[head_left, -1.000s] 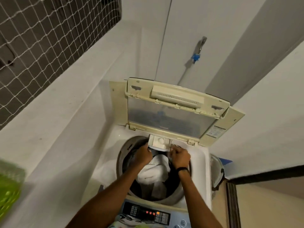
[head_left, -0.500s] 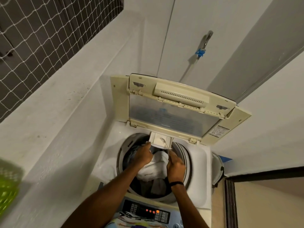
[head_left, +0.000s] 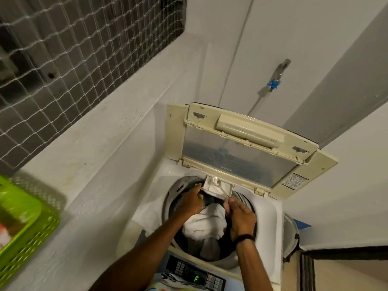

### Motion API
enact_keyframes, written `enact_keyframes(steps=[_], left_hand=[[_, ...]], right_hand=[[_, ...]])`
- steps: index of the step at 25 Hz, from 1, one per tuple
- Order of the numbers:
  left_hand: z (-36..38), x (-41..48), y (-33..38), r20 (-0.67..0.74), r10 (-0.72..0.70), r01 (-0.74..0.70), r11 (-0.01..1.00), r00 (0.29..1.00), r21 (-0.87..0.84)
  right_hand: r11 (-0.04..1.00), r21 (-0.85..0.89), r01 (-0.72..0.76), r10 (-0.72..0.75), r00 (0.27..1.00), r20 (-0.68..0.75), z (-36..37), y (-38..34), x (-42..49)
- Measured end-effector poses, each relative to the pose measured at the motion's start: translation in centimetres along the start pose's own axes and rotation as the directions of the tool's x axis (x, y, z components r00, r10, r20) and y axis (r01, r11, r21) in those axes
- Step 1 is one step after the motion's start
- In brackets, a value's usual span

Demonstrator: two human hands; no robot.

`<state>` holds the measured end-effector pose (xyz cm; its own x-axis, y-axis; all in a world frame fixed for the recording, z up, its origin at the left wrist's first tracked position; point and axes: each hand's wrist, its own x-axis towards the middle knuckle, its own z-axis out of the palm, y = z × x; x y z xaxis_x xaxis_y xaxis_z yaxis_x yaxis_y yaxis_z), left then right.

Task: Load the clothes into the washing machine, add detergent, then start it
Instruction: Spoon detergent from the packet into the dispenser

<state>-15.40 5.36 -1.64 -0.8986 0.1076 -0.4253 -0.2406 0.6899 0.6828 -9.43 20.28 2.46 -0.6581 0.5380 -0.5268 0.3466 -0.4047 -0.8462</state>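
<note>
**Both hands at the detergent drawer, drum loaded**

At the far left a green basket (head_left: 23, 225) sat on the pale ledge, blurred, below a window covered with white netting (head_left: 73, 59). To its right stood the top-loading washing machine (head_left: 266, 217), its cream lid (head_left: 241, 156) tipped up against the wall.

The left hand (head_left: 192, 201) reached over the drum's left rim. Its fingers were curled round the near left corner of the detergent drawer (head_left: 227, 189), which stuck out over the back of the drum just below the lid hinge. Nearer the camera, the control panel (head_left: 196, 279) showed a green lit character. The clothes (head_left: 206, 223), a white bundle over darker pieces, lay inside the drum between the two forearms.

A clear plastic scoop (head_left: 216, 182) lay in the drawer, bowl toward the back and handle slanting toward the front right. The right hand (head_left: 241, 215), with a black band (head_left: 243, 238) on the wrist, had its fingertips bunched together on the end of that handle. Motion blur hid the exact grip.

Further right, a wall tap (head_left: 274, 84) with a blue fitting hung above the lid.
</note>
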Motion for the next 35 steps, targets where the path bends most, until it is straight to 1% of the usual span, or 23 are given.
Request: enact_keyframes(steps=[2,4,6,7,8,9,10,12,14,16,17,18,19,20,21,22,23,24,26,29,30,32,35], left_hand=[[-2.5,-2.8,0.2,-0.08,0.005,-0.012,0.996,0.997,-0.084],[-5.6,-6.3,-0.2,-0.186,0.004,-0.034,0.987,0.983,-0.159],[-9.0,-10.6,-0.6,-0.296,-0.031,-0.051,0.963,0.955,-0.266],[-10.8,-13.4,-1.1,-0.369,-0.049,-0.078,0.944,0.928,-0.32],[-12.3,-16.1,-0.9,-0.456,-0.043,-0.133,0.929,0.889,-0.347],[-13.7,-19.0,-0.4,-0.559,-0.031,-0.197,0.919,0.829,-0.342],[-15.1,-22.0,-0.6,-0.67,-0.033,-0.241,0.919,0.742,-0.312],[-17.6,-27.2,-0.4,-0.846,-0.038,-0.275,0.937,0.532,-0.214],[-19.7,-31.3,-1.1,-0.956,-0.059,-0.201,0.972,0.289,-0.121],[-21.3,-34.1,-3.0,-0.995,-0.084,-0.091,0.992,0.048,-0.088],[-22.0,-35.1,-4.2,-0.994,-0.103,-0.034,0.994,-0.035,-0.102],[-22.6,-36.0,-5.5,-0.989,-0.121,0.046,0.991,-0.083,-0.125],[-23.1,-36.8,-6.7,-0.986,-0.134,0.16,0.976,-0.098,-0.148],[-23.5,-37.4,-7.8,-0.985,-0.153,0.285,0.943,-0.083,-0.17],[-23.7,-37.7,-8.8,-0.981,-0.185,0.385,0.903,-0.054,-0.192],[-23.8,-37.8,-9.5,-0.974,-0.223,0.451,0.867,-0.03,-0.212],[-23.9,-38.0,-9.9,-0.967,-0.254,0.486,0.844,-0.013,-0.228],[-24.0,-38.1,-10.3,-0.961,-0.276,0.497,0.834,-0.004,-0.242],[-24.1,-38.2,-10.6,-0.956,-0.295,0.488,0.835,0.003,-0.256],[-24.2,-38.4,-10.7,-0.957,-0.289,0.474,0.844,0.008,-0.251],[-24.2,-38.5,-10.7,-0.959,-0.284,0.473,0.846,0.009,-0.246],[-24.3,-38.5,-10.8,-0.96,-0.279,0.473,0.848,0.012,-0.241],[-24.4,-38.7,-11.0,-0.956,-0.292,0.456,0.853,0.013,-0.254]], right_hand=[[0.978,0.184,-0.098,0.067,0.984,0.168,1.4,-2.0,-2.0],[0.961,0.228,-0.155,0.066,0.932,0.356,3.4,-4.2,-4.9],[0.976,0.133,-0.17,0.083,0.863,0.498,5.6,-6.5,-8.0],[0.985,0.058,-0.161,0.101,0.82,0.564,7.0,-7.2,-9.6],[0.993,-0.023,-0.113,0.102,0.771,0.628,8.1,-8.1,-11.1],[0.995,-0.099,-0.023,0.086,0.71,0.699,9.2,-8.9,-12.5],[0.987,-0.15,0.065,0.079,0.617,0.783,10.8,-9.4,-14.5],[0.976,-0.14,0.169,0.049,0.454,0.89,13.9,-9.6,-18.2],[0.958,-0.105,0.267,0.017,0.313,0.95,17.2,-8.7,-21.7],[0.905,-0.061,0.421,-0.017,0.179,0.984,20.7,-7.1,-24.9],[0.842,-0.01,0.54,-0.051,0.099,0.994,22.4,-6.0,-26.1],[0.739,0.061,0.671,-0.095,0.015,0.995,23.9,-4.9,-27.0],[0.592,0.131,0.795,-0.12,-0.075,0.99,25.3,-3.8,-28.0],[0.389,0.192,0.901,-0.138,-0.149,0.979,26.4,-2.9,-28.9],[0.169,0.241,0.956,-0.148,-0.217,0.965,27.3,-2.2,-29.6],[-0.009,0.234,0.972,-0.106,-0.234,0.967,27.8,-2.0,-30.5],[-0.128,0.191,0.973,-0.038,-0.197,0.98,28.1,-2.0,-31.3],[-0.195,0.146,0.97,0.022,-0.145,0.989,28.1,-2.1,-31.9],[-0.214,0.093,0.972,0.097,-0.074,0.993,27.9,-2.3,-32.6],[-0.145,0.053,0.988,0.23,-0.019,0.973,27.6,-2.5,-32.8],[-0.086,0.014,0.996,0.246,0.008,0.969,27.6,-2.5,-32.8],[0.074,-0.112,0.991,0.259,0.089,0.962,27.6,-2.4,-32.6],[0.263,-0.236,0.935,0.28,0.16,0.947,27.2,-3.1,-32.3]])
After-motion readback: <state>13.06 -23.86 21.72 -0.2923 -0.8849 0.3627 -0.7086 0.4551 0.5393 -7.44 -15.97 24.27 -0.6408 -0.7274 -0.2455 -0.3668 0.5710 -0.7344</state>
